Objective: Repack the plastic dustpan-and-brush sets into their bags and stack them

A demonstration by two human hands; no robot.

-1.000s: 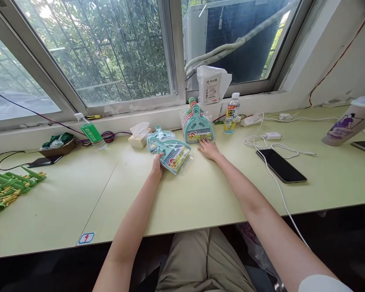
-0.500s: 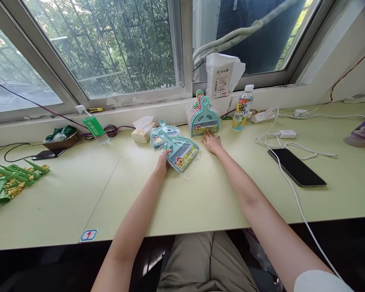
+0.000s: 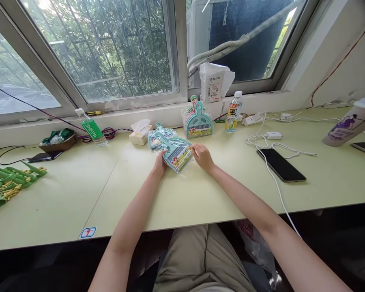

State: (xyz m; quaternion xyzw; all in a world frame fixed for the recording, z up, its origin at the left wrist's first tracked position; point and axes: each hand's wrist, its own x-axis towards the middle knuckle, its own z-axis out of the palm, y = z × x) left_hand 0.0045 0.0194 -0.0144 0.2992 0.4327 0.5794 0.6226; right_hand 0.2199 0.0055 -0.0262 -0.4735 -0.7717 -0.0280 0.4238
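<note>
The wrapped dustpan-and-brush set [image 3: 177, 153] lies tilted on the table [image 3: 182, 198] between both hands: the left hand [image 3: 159, 161] grips its left edge, thumb on top; the right hand's [image 3: 202, 157] bent fingertips pinch its right corner.

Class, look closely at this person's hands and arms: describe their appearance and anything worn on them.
The left hand and right hand wear no gloves. Neither wrist shows a watch or bracelet, and no sleeve shows along either arm. Rings are too small to rule out.
</note>
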